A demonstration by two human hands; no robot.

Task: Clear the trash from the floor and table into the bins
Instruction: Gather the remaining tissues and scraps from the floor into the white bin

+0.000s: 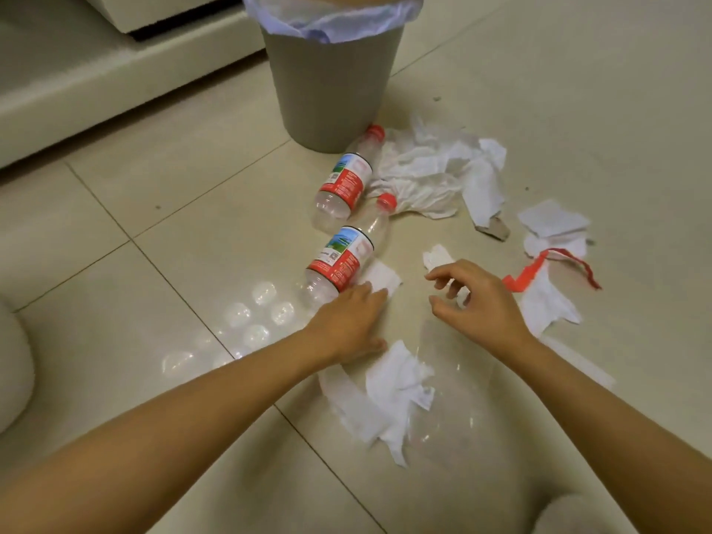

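Trash lies scattered on the tiled floor (pixel 192 233) before the grey bin (pixel 327 90): two plastic bottles (pixel 341 260) lie end to end, red caps pointing toward the bin, amid torn white tissue (pixel 424 167). Left hand (pixel 346 321) rests flat, fingers straight, on a tissue scrap (pixel 381 277) beside the nearer bottle; right hand (pixel 474 298) hovers loosely curled, holding nothing.

Dim warm light, soft wide-angle blur

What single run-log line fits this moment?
left hand: on paper scrap | right hand: open, above floor | bottles: two, lying | bin: upright
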